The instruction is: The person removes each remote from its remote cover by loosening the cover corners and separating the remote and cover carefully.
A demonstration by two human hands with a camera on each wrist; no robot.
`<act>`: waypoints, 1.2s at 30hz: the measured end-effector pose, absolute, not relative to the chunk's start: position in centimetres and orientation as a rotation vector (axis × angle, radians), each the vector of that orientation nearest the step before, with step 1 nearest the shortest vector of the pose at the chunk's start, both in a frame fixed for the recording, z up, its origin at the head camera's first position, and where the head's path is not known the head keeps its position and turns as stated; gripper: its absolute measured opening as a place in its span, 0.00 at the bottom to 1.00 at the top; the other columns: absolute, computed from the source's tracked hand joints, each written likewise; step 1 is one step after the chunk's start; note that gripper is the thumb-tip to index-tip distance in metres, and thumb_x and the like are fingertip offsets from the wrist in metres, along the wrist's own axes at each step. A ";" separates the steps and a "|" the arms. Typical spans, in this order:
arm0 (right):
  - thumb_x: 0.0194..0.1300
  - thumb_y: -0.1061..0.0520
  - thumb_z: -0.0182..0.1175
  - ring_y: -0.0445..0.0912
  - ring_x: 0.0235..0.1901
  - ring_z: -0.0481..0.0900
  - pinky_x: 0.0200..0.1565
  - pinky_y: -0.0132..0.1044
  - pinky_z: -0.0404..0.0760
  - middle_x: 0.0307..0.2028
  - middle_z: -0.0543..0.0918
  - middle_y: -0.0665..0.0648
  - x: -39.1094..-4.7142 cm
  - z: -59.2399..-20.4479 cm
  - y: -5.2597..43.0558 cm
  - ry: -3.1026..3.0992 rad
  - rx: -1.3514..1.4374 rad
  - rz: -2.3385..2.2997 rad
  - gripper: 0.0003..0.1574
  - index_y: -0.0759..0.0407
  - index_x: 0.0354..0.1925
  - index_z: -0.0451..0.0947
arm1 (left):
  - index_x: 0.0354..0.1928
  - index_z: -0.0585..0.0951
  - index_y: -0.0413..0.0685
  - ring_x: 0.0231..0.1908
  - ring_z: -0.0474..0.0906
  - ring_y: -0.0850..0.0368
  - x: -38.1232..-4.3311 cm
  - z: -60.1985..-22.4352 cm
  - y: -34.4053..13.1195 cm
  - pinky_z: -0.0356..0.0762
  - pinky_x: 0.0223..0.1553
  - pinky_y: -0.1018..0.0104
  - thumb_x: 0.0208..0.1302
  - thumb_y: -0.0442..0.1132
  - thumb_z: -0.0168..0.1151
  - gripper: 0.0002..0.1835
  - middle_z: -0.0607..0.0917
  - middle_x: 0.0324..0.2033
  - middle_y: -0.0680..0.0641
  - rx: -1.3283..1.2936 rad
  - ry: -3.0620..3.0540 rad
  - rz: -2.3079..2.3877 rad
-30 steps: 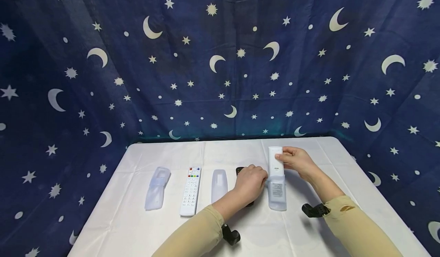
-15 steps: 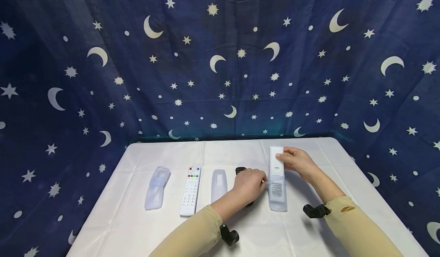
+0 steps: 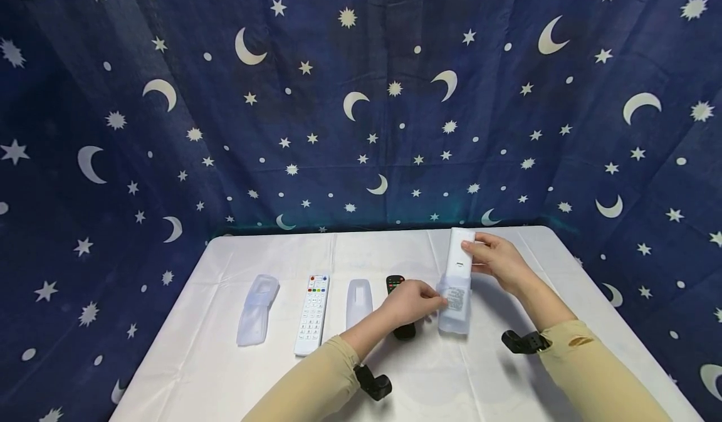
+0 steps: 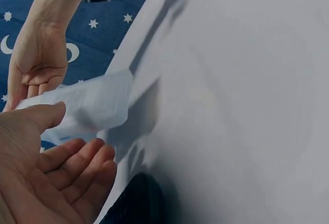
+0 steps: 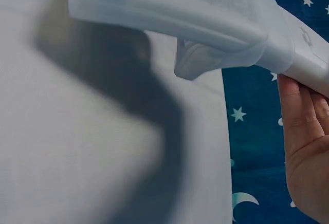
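1. The right hand (image 3: 499, 260) grips the top end of a white remote (image 3: 459, 254), with its fingers curled round it
2. The left hand (image 3: 414, 301) pinches the rim of the clear sleeve (image 3: 454, 309) that covers the low end of the remote
3. A second ago the remote and sleeve lay flat on the table (image 3: 271, 372). Now both are lifted and tilted, with the top end pointing up and away from the person
4. More of the remote sticks out of the sleeve than before. The sleeve now wraps only the low part, so the remote seems to be sliding out
5. The left hand has moved a bit to the right and toward the sleeve's open end. That looks like a pull one way while the right hand pulls the other way
6. In the right wrist view the sleeve (image 5: 169, 13) hangs loose and baggy under the remote (image 5: 303, 54)
7. A black remote (image 3: 399, 303) lies just beside the left hand, partly hidden by it
8. Farther left on the table lie a small sleeve (image 3: 358, 301), a white remote with colored buttons (image 3: 313, 313) and another sleeve (image 3: 257, 309). None of these 3 has moved
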State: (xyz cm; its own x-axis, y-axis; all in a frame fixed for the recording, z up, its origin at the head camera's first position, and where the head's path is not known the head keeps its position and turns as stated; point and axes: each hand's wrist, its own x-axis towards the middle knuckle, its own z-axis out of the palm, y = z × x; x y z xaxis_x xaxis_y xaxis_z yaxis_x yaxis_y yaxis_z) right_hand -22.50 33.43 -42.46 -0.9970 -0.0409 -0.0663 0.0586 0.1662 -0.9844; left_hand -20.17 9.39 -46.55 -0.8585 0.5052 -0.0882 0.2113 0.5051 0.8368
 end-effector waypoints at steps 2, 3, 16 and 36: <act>0.75 0.50 0.62 0.41 0.39 0.85 0.43 0.38 0.86 0.41 0.85 0.49 -22.5 -42.2 33.3 2.339 0.008 -1.987 0.40 0.74 0.69 0.62 | 0.43 0.88 0.41 0.30 0.84 0.57 -20.0 -46.7 9.5 0.83 0.34 0.62 0.65 0.48 0.72 0.16 0.87 0.28 0.53 0.531 2.311 1.400; 0.75 0.50 0.62 0.41 0.39 0.85 0.43 0.38 0.86 0.41 0.85 0.49 -22.5 -42.1 33.3 2.338 0.009 -1.991 0.40 0.74 0.70 0.61 | 0.43 0.87 0.40 0.31 0.85 0.55 -19.8 -46.8 9.6 0.84 0.35 0.61 0.65 0.47 0.72 0.16 0.87 0.30 0.52 0.487 2.253 1.451; 0.75 0.55 0.62 0.40 0.40 0.85 0.45 0.36 0.85 0.42 0.84 0.47 -22.5 -41.9 32.6 2.221 0.017 -2.081 0.40 0.77 0.71 0.57 | 0.41 0.80 0.37 0.34 0.84 0.59 -19.1 -48.2 11.0 0.83 0.34 0.64 0.63 0.34 0.72 0.10 0.89 0.33 0.47 0.293 1.983 1.785; 0.75 0.55 0.62 0.39 0.42 0.84 0.46 0.36 0.85 0.44 0.84 0.48 -23.1 -42.4 33.0 2.254 -0.010 -2.007 0.41 0.79 0.71 0.58 | 0.52 0.75 0.37 0.33 0.82 0.57 -18.3 -47.2 10.2 0.80 0.36 0.65 0.57 0.23 0.72 0.22 0.85 0.32 0.46 0.435 2.007 1.649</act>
